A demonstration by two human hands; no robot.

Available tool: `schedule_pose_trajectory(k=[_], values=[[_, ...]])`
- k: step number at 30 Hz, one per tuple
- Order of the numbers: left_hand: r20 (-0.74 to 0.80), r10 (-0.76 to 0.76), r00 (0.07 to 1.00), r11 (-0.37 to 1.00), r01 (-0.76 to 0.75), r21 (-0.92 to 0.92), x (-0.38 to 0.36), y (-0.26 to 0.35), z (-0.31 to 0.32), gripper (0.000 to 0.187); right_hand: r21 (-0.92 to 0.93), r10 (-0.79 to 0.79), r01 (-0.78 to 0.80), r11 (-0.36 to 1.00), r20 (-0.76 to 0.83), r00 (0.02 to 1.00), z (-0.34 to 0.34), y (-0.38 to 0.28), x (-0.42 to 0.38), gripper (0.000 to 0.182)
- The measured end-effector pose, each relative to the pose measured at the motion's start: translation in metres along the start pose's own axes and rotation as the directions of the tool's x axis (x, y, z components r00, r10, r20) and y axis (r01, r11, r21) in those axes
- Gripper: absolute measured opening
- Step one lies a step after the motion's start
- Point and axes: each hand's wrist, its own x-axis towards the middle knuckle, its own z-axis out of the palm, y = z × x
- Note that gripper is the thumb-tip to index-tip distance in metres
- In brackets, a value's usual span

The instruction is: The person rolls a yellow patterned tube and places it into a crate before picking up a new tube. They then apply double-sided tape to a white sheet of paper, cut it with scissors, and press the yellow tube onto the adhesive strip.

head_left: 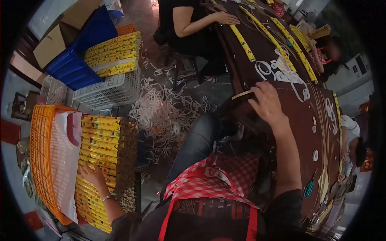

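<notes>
- The left hand (92, 176) rests on the yellow tubes (100, 148) stacked beside the orange crate (41, 148), its fingers extended and slightly spread, not closed around any one tube.
- The right hand (268, 105) is fairly wide, thumb apart from the fingers, at the near edge of the dark surface (291, 120). A thin pale strip (243, 94) lies just beside its fingertips; whether they touch it, one cannot tell.
- The stacked tubes lie side by side in layers, their brown ends facing the person's legs; a white sheet (64, 160) sits between them and the crate wall.
- Each tube looks light and fairly stiff, likely card under a printed wrap. The shine suggests a slippery skin that could let neighbours slide or roll.
- A tube would best be taken around its middle, with gentle pressure, since a hard squeeze might dent or crease it; the ends look easier to crush.
- Across the surface, a co-worker's hand (226, 18) is by another yellow tube (242, 43), near loose white strips (281, 74) that look soft and prone to tangling.
</notes>
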Motion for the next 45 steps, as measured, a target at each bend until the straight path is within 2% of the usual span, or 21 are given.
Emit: schedule_pose_trajectory(k=[1, 2, 3, 4, 5, 7, 8, 10, 12, 14, 18, 24, 26, 29, 30, 32, 34, 37, 39, 41, 45], values=[[-0.010, 0.036, 0.999, 0.997, -0.036, 0.066, 0.005, 0.010, -0.003, 0.050, -0.028, 0.064, -0.064, 0.998, -0.012, 0.998, 0.004, 0.015, -0.004, 0.048], [-0.157, 0.121, 0.980, 0.981, -0.143, -0.133, 0.009, 0.014, 0.013, 0.046, -0.052, 0.118, -0.120, 0.991, -0.025, 0.993, 0.014, 0.032, -0.007, 0.055], [-0.154, 0.194, 0.969, 0.957, -0.222, -0.188, 0.013, 0.026, 0.011, 0.041, -0.017, 0.281, -0.282, 0.959, 0.156, 0.947, 0.028, 0.053, -0.013, 0.066], [-0.172, 0.149, 0.974, 0.874, -0.211, -0.438, 0.018, 0.050, 0.005, 0.035, -0.035, 0.342, -0.341, 0.939, 0.158, 0.926, 0.036, 0.057, -0.017, 0.067], [-0.196, 0.230, 0.953, 0.865, -0.293, -0.407, 0.021, 0.072, -0.005, 0.030, -0.056, 0.403, -0.400, 0.915, 0.160, 0.901, 0.042, 0.057, -0.020, 0.067], [-0.146, 0.176, 0.974, 0.748, -0.229, -0.623, 0.023, 0.122, -0.011, 0.025, -0.049, 0.405, -0.404, 0.913, 0.209, 0.890, 0.044, 0.061, -0.021, 0.066], [-0.210, 0.242, 0.947, 0.692, -0.320, -0.647, 0.026, 0.140, 0.001, 0.023, -0.035, 0.390, -0.390, 0.920, 0.181, 0.903, 0.049, 0.067, -0.024, 0.065], [-0.095, 0.205, 0.974, 0.550, -0.195, -0.812, 0.019, 0.191, 0.027, 0.020, -0.024, 0.377, -0.378, 0.926, 0.147, 0.914, 0.050, 0.069, -0.026, 0.064], [0.133, 0.274, 0.952, 0.274, 0.055, -0.960, 0.007, 0.250, 0.033, 0.018, -0.031, 0.408, -0.409, 0.912, 0.153, 0.900, 0.045, 0.063, -0.024, 0.063], [0.027, 0.433, 0.901, 0.265, -0.099, -0.959, -0.003, 0.299, 0.042, 0.016, -0.020, 0.375, -0.375, 0.927, 0.124, 0.919, 0.049, 0.067, -0.029, 0.063], [0.006, 0.613, 0.790, 0.205, -0.151, -0.967, -0.007, 0.370, 0.034, 0.015, 0.024, 0.314, -0.316, 0.948, 0.078, 0.946, 0.047, 0.069, -0.031, 0.063], [0.174, 0.644, 0.745, 0.222, 0.036, -0.974, 0.029, 0.421, 0.107, 0.015, 0.082, 0.281, -0.293, 0.953, 0.130, 0.951, 0.034, 0.070, -0.019, 0.064], [0.417, 0.634, 0.651, 0.273, 0.317, -0.908, 0.049, 0.438, 0.143, 0.016, 0.113, 0.242, -0.262, 0.958, 0.165, 0.956, 0.029, 0.074, -0.011, 0.058], [0.486, 0.477, 0.733, 0.212, 0.441, -0.872, 0.066, 0.463, 0.214, 0.018, 0.085, 0.258, -0.280, 0.956, 0.206, 0.944, 0.023, 0.071, -0.006, 0.052], [0.467, 0.480, 0.743, 0.093, 0.486, -0.869, 0.070, 0.464, 0.247, 0.020, 0.073, 0.300, -0.327, 0.942, 0.252, 0.920, 0.020, 0.069, -0.007, 0.050], [0.601, 0.344, 0.721, 0.122, 0.600, -0.790, 0.080, 0.466, 0.290, 0.020, 0.029, 0.312, -0.327, 0.944, 0.233, 0.921, 0.020, 0.064, -0.006, 0.046], [0.778, 0.168, 0.606, 0.203, 0.750, -0.629, 0.099, 0.461, 0.317, 0.022, 0.036, 0.286, -0.306, 0.951, 0.268, 0.920, 0.037, 0.085, 0.024, 0.046], [0.734, 0.045, 0.678, 0.395, 0.663, -0.636, 0.141, 0.453, 0.347, 0.022, 0.046, 0.263, -0.292, 0.955, 0.318, 0.911, 0.059, 0.102, 0.061, 0.046], [0.486, 0.092, 0.869, 0.784, 0.238, -0.574, 0.190, 0.453, 0.341, 0.021, 0.048, 0.248, -0.280, 0.959, 0.344, 0.906, 0.074, 0.114, 0.084, 0.045], [0.290, 0.185, 0.939, 0.900, -0.043, -0.434, 0.240, 0.442, 0.370, 0.017, 0.051, 0.233, -0.270, 0.961, 0.368, 0.900, 0.091, 0.124, 0.102, 0.045], [0.176, 0.285, 0.942, 0.959, -0.278, -0.062, 0.325, 0.436, 0.387, 0.026, 0.057, 0.225, -0.268, 0.962, 0.390, 0.893, 0.120, 0.127, 0.131, 0.044]])
